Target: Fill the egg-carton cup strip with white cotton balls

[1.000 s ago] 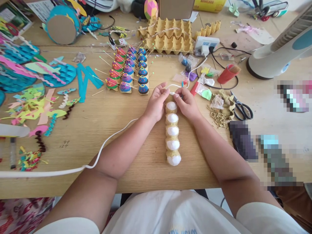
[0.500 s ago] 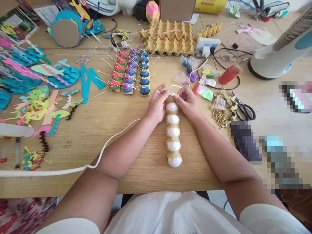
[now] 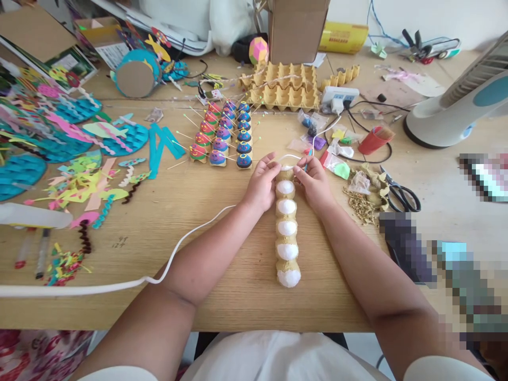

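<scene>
If squeezed too hard from both sides, likely to crumple at the far end: an egg-carton strip (image 3: 286, 216) with white-topped cups, lying lengthwise on the desk (image 3: 242, 280). At its far cup, a two-sided grip: left hand (image 3: 263, 183) curled against one edge, right hand (image 3: 316, 185) pinching from the other, with the white cap (image 3: 287, 168) between. Firmness impossible to tell. With uneven pressure there, a possible dent or smear in the cap, if soft, or a tear at a narrow waist between cups. Just beyond, a loop of white cable (image 3: 291, 156), apparently from the power strip (image 3: 340, 97): easy to snag when lifting either hand. Farther left, painted egg-carton cups (image 3: 219, 144) with thin jutting sticks, easily toppled by a leftward sweep. To the right, black-handled scissors (image 3: 404, 198), a hazard in any blind reach.
</scene>
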### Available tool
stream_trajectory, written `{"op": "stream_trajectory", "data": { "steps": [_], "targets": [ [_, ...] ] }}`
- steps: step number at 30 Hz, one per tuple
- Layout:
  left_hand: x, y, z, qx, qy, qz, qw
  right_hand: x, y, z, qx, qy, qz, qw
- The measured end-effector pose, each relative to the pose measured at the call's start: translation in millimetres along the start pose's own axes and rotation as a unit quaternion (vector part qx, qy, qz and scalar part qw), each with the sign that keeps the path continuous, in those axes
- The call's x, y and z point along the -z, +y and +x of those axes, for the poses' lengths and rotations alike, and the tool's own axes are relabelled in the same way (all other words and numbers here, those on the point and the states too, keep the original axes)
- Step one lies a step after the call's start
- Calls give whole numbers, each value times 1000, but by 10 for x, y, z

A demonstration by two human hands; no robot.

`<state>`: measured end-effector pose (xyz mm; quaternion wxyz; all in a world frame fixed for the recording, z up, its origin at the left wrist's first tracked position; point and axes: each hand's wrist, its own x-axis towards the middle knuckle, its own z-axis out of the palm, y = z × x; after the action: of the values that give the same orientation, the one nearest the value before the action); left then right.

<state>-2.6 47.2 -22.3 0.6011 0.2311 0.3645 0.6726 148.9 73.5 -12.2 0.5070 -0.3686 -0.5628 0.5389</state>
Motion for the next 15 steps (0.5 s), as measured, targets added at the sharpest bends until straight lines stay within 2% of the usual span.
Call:
{"op": "stream_trajectory", "data": {
  "steps": [3,5,10,15],
  "targets": [
    [-86,62,-66,23,14,-83,996,1,-3,-4,-28,40,9,999],
    [-122,90,-93,29,20,-101,994,7,-21,-10,-36,62,-23,997],
    [-145,120,-104,29,31,-105,994,14,-91,-33,-12,51,-135,989],
    [-163,139,-120,24,29,-110,993,8,-95,-41,-24,70,-165,984]
  ]
}}
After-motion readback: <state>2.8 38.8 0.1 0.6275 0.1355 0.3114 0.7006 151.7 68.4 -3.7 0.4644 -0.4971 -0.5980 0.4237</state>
